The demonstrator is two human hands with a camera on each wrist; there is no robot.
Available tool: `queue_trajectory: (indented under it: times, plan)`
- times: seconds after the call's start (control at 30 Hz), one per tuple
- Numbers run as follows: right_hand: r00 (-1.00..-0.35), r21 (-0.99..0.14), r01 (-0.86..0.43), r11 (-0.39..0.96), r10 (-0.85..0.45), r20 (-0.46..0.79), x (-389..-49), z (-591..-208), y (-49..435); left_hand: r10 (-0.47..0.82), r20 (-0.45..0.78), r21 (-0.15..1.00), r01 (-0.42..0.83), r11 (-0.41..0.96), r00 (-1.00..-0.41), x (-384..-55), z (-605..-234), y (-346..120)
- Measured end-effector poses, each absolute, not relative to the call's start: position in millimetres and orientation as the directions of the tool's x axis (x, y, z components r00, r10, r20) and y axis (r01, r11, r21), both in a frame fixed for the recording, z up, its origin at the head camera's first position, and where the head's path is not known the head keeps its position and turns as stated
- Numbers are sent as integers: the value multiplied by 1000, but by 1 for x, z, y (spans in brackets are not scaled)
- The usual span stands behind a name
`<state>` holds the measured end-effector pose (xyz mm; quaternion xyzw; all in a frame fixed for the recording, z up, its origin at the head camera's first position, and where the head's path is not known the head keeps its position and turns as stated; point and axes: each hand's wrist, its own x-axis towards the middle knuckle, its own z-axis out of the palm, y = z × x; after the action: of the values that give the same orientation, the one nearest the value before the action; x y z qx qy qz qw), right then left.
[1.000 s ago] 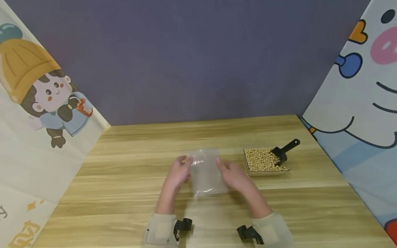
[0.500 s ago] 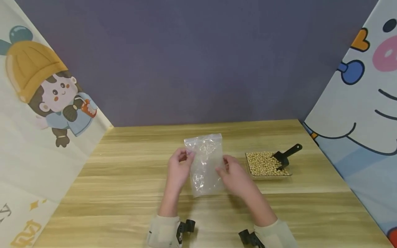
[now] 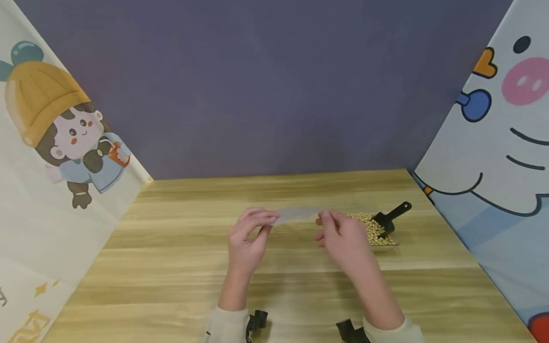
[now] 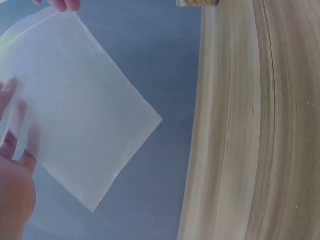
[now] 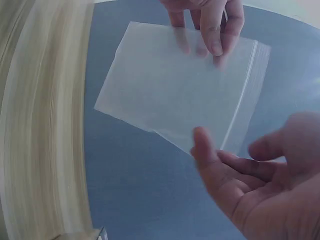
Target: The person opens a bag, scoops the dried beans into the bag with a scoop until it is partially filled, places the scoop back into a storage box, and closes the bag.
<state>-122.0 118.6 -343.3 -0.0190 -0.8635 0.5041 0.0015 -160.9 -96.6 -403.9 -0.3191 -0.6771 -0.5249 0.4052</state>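
A clear zip bag (image 3: 298,214) is held up over the table, seen almost edge-on in the head view. My left hand (image 3: 249,238) pinches its left side, with the thumb in front and the other fingers showing through the plastic in the right wrist view. The bag (image 5: 175,80) looks flat there, its zip strip toward the top. My right hand (image 3: 345,238) is at the opposite edge, fingers spread and slightly bent. In the right wrist view, one blurred fingertip of this hand (image 5: 265,185) overlaps the bag's edge, while the thumb stands apart from it.
A clear box of yellow soybeans (image 3: 383,244) stands on the wooden table (image 3: 171,267) to the right, partly behind my right hand. A black scoop (image 3: 386,221) is stuck in the beans. A dark wall panel (image 3: 274,95) rises behind the table.
The bag has risen and tipped from facing the head camera to nearly edge-on. Both hands have turned with it; the right has shifted right, and its fingers have spread.
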Motion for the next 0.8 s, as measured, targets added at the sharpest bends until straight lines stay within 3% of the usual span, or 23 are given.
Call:
queue_trajectory:
  times: [0.17, 0.23, 0.33, 0.47, 0.63, 0.8]
  plan:
    - [-992, -984, 123, 129, 10, -123, -124, -349, 120, 54, 913, 381, 891, 246, -405, -159, -404, -97]
    - [-991, -991, 133, 20, -12, -133, -125, -352, 121, 88, 905, 385, 888, 253, -417, -158, -405, -97]
    - [-995, -996, 80, -41, -56, -78, -124, -358, 124, 169, 872, 393, 864, 314, -459, -156, -407, -97]
    - [-996, -999, -34, 11, -86, 33, -127, -368, 123, 312, 786, 384, 817, 431, -534, -152, -410, -92]
    - [-977, -943, -213, 255, -71, 201, -132, -390, 117, 336, 715, 453, 773, 445, -613, -150, -413, -79]
    - [-868, -766, -481, 426, -109, 485, -134, -409, 114, 299, 637, 606, 702, 374, -710, -145, -415, -69]
